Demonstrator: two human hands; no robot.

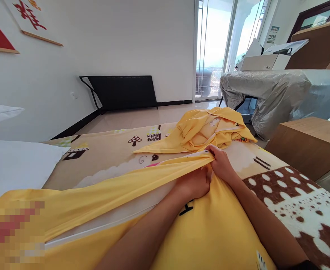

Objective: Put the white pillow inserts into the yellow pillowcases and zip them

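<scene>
A big, soft yellow cloth cover [204,228] lies across the front of the bed, close to the person, with a long slit open along it. Pale cloth shows inside the slit. The right hand [221,161] is closed, and its thumb and fingers pinch the yellow edge at the far end of the slit, pulling it up into a tight fold. The left hand [195,183] is just beside it, curled into a fist round a bit of the cover, but its fingertips are hidden. Behind the hands sits a crumpled heap of yellow cloth [193,129] with small pictures on it. Under it all is a fuzzy brown and cream blanket [288,187] with spots, a mushroom and a little house. A plump white pillow [15,161] is on the left, and a brown box [308,142] stands near the right side of the bed.
</scene>
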